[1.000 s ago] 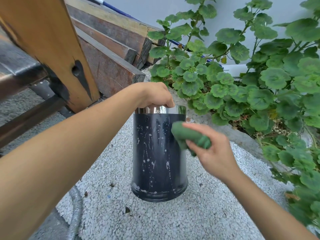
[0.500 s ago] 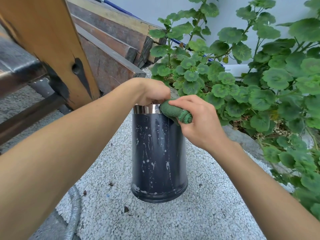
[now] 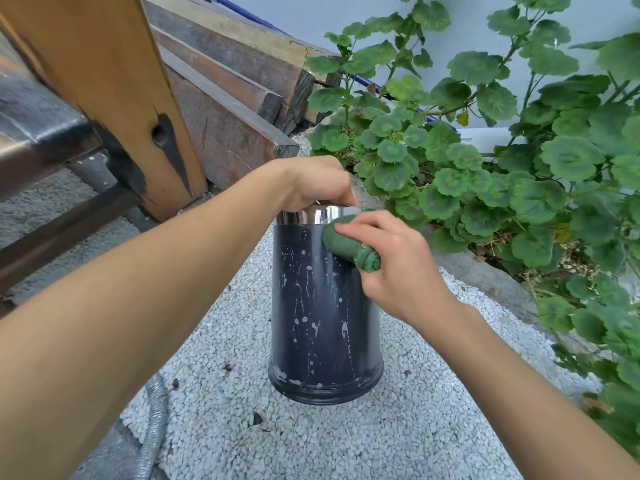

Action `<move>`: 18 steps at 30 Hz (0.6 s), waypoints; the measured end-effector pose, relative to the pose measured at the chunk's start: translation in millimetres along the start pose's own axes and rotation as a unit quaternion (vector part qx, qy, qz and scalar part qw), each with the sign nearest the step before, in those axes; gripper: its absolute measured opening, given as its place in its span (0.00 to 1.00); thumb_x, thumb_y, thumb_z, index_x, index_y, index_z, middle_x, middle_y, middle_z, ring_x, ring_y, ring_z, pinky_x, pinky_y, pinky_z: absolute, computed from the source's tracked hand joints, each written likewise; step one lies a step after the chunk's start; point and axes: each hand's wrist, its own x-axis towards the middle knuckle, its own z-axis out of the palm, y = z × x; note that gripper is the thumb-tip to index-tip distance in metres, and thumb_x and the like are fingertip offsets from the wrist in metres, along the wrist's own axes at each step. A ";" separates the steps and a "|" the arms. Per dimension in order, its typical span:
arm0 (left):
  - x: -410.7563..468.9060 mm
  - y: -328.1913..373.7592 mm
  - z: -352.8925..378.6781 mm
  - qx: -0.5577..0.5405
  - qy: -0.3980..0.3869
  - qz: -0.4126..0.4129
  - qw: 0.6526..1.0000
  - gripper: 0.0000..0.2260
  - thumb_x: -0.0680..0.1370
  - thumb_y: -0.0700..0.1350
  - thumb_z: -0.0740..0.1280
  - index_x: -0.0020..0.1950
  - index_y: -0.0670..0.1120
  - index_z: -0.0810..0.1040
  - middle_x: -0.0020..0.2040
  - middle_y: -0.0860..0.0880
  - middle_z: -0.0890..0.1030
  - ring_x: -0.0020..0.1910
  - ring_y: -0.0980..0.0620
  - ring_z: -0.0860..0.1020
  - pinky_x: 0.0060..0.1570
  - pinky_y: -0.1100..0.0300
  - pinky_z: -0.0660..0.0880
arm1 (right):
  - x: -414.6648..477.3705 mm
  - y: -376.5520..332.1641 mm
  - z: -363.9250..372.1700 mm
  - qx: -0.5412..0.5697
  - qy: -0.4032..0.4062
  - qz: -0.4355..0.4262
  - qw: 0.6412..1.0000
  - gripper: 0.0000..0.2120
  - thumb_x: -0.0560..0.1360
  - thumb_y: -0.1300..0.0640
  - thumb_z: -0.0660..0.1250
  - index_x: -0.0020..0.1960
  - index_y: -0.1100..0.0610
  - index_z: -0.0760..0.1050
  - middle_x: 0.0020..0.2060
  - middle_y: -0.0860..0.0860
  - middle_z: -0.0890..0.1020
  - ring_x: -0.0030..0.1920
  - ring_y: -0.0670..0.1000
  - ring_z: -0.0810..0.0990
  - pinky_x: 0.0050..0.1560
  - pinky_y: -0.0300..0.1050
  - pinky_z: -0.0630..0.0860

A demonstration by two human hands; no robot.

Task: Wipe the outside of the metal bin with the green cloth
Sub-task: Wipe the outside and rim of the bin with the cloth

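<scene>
Lower than half-second ago: wadded green cloth (image 3: 349, 245), gripped by curled fingers of right hand (image 3: 398, 268), presses dark, speckled cylinder wall of bin (image 3: 322, 323) just below shiny band. Left hand (image 3: 318, 183) fingers curl over rim. Bin upright on pebbled ground (image 3: 398, 427).

There is one view only, from the person's head. It faces forward and steeply down, near to the bin (image 3: 322, 306) on the pebble ground (image 3: 242, 445); plants (image 3: 485, 188) fill its right side.
</scene>
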 end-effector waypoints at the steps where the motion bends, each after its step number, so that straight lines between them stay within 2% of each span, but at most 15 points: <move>1: 0.3 -0.8 0.2 0.005 0.009 0.004 1.000 0.10 0.80 0.33 0.63 0.56 0.33 0.82 0.48 0.44 0.81 0.49 0.46 0.74 0.50 0.49 0.73 | -5.8 -0.1 2.3 0.004 -0.005 -0.002 1.000 0.29 0.64 0.74 0.71 0.61 0.56 0.82 0.56 0.52 0.80 0.55 0.56 0.79 0.58 0.50 0.75; 5: 0.7 -4.0 -1.3 0.012 0.023 0.004 1.000 0.09 0.80 0.33 0.63 0.55 0.32 0.81 0.43 0.45 0.78 0.41 0.46 0.68 0.37 0.56 0.66 | -31.7 0.4 10.3 0.017 -0.019 0.007 1.000 0.29 0.62 0.74 0.72 0.61 0.56 0.82 0.56 0.51 0.80 0.55 0.56 0.79 0.58 0.51 0.76; 7: 2.4 -6.1 -3.2 0.014 0.022 -0.001 1.000 0.11 0.80 0.33 0.64 0.58 0.28 0.80 0.46 0.42 0.77 0.45 0.45 0.68 0.41 0.53 0.67 | -47.2 -0.8 14.8 0.022 -0.033 0.014 0.999 0.29 0.62 0.73 0.73 0.61 0.55 0.82 0.56 0.49 0.79 0.56 0.53 0.78 0.59 0.46 0.75; 10: 2.7 -8.4 -5.4 0.023 0.017 0.002 1.000 0.08 0.80 0.34 0.65 0.54 0.33 0.82 0.50 0.40 0.76 0.47 0.45 0.68 0.43 0.52 0.68 | -73.7 -2.6 21.7 0.030 -0.065 0.016 0.997 0.30 0.62 0.71 0.75 0.62 0.53 0.82 0.57 0.47 0.78 0.57 0.49 0.76 0.60 0.40 0.73; 12: 2.1 -9.4 -6.4 0.036 0.019 0.005 0.999 0.07 0.80 0.35 0.65 0.51 0.37 0.83 0.52 0.41 0.78 0.44 0.46 0.69 0.38 0.55 0.70 | -92.6 -3.4 26.5 0.037 -0.083 0.010 0.996 0.31 0.62 0.70 0.75 0.62 0.53 0.81 0.57 0.46 0.78 0.57 0.47 0.74 0.58 0.40 0.75; 15: 1.8 -8.6 -5.0 0.046 0.025 0.011 0.999 0.08 0.81 0.34 0.65 0.55 0.32 0.82 0.55 0.43 0.82 0.38 0.47 0.69 0.39 0.54 0.71 | -121.1 -6.6 34.1 0.051 -0.117 -0.001 0.992 0.31 0.62 0.67 0.76 0.63 0.51 0.81 0.57 0.45 0.77 0.56 0.44 0.73 0.55 0.38 0.75; 18: 2.7 -5.6 -1.1 0.053 0.023 0.018 0.998 0.09 0.81 0.34 0.66 0.57 0.32 0.82 0.63 0.42 0.80 0.49 0.46 0.71 0.49 0.49 0.71 | -145.9 -9.1 40.0 0.056 -0.156 -0.011 0.986 0.29 0.62 0.63 0.75 0.63 0.51 0.81 0.57 0.44 0.77 0.56 0.45 0.74 0.51 0.41 0.79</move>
